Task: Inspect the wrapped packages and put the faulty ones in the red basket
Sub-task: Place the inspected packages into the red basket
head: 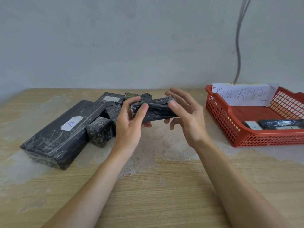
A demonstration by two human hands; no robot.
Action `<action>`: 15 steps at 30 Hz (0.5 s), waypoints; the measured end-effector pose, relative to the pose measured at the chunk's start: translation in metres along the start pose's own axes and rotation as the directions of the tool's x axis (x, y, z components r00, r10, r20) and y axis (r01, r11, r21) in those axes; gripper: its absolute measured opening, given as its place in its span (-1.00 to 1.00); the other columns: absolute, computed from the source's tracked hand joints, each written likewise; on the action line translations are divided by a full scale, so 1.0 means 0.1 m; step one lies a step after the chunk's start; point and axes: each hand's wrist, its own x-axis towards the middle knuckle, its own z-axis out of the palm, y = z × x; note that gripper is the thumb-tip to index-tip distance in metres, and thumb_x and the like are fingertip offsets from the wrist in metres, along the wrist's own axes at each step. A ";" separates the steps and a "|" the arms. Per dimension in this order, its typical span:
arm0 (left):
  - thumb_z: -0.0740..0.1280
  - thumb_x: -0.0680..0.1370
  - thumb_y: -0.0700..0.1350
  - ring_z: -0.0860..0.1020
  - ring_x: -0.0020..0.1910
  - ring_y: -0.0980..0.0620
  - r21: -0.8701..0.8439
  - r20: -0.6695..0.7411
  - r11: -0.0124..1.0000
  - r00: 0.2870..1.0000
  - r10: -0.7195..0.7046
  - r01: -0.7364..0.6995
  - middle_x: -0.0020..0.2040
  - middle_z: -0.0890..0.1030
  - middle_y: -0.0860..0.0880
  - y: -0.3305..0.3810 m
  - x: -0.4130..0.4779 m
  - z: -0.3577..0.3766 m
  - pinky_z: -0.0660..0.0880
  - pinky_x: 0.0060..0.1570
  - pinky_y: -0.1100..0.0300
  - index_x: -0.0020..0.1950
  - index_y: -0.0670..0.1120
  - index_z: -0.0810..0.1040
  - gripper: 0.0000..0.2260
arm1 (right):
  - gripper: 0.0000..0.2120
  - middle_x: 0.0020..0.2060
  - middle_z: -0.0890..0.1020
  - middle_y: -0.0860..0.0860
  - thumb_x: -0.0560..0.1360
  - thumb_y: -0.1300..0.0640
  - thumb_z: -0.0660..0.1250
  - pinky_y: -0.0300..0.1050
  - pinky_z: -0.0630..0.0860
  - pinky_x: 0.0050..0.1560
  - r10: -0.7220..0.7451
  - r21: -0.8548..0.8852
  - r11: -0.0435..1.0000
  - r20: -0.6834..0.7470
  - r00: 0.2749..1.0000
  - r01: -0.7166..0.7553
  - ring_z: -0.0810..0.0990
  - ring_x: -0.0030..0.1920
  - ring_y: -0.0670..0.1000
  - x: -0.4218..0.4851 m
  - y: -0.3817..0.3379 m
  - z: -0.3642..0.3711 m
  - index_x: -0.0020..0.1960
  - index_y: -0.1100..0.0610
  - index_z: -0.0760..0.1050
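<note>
Red basket [218, 104] sat on the R side of the table [164, 186], well apart from the hands, part cut off by the frame edge. Inside: a paper sign [243, 94] propped vs the back wall, reading "NORMAL" w/ a couple of letters before it hard to read. Also a small pkg [252, 125] w/ a B label and a dark wrapped pkg [281, 124] just beside it, the latter cut off at the edge.

Black package [156, 111] was up off the table, mid-frame, between both hands. Left hand [130, 122] gripped its L end, thumb on front, fingers mostly hidden behind. Right hand [185, 116] lay slack at the other end, thumb touching the wrap, fingers spread apart.

On the L lay a pile: big pkg [60, 134] marked A, flat pkg [110, 98] marked B behind it, smaller ones between, some hidden by the left hand, so no sure count.
</note>
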 end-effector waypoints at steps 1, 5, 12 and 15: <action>0.41 0.56 0.09 0.74 -0.12 -0.05 0.003 -0.006 1.000 1.000 0.000 0.000 0.06 0.73 0.03 0.00 0.00 0.00 0.71 -0.13 -0.06 0.30 -0.01 0.56 -0.65 | -0.53 0.22 0.72 0.10 0.50 0.06 0.56 -0.09 0.55 -0.43 -0.011 -0.007 1.000 -0.004 1.000 0.011 0.64 -0.38 0.13 0.00 0.00 0.01 0.37 0.11 0.60; 0.33 0.58 0.18 0.64 -0.34 -0.04 0.007 -0.001 1.000 1.000 0.012 -0.012 -0.09 0.68 -0.13 -0.03 0.00 0.02 0.66 -0.27 0.00 0.12 0.00 0.56 -0.71 | -0.59 0.00 0.75 0.15 0.46 0.04 0.56 -0.10 0.56 -0.42 -0.031 -0.032 0.999 -0.061 0.998 0.029 0.61 -0.46 0.11 0.00 0.03 0.06 0.26 0.13 0.64; 0.36 0.70 -0.09 0.67 -0.37 -0.09 0.099 -0.079 0.994 0.996 0.051 -0.043 -0.04 0.68 -0.26 -0.07 0.06 -0.04 0.66 -0.35 0.02 0.11 -0.02 0.59 -0.97 | -0.67 0.02 0.74 0.00 0.57 -0.04 0.53 0.09 0.66 -0.27 -0.096 -0.321 0.943 -0.001 0.995 0.090 0.75 -0.20 0.10 -0.02 0.14 0.04 0.29 -0.01 0.61; 0.38 0.69 -0.10 0.67 -0.36 -0.07 0.100 -0.075 0.994 0.996 0.055 -0.047 -0.05 0.67 -0.26 -0.06 0.06 -0.03 0.66 -0.36 0.04 0.10 -0.04 0.59 -0.97 | -0.58 0.04 0.75 -0.08 0.48 -0.12 0.59 0.12 0.72 -0.08 -0.125 -0.423 0.900 -0.012 0.992 0.108 0.76 0.01 -0.01 -0.02 0.16 -0.01 0.28 -0.06 0.63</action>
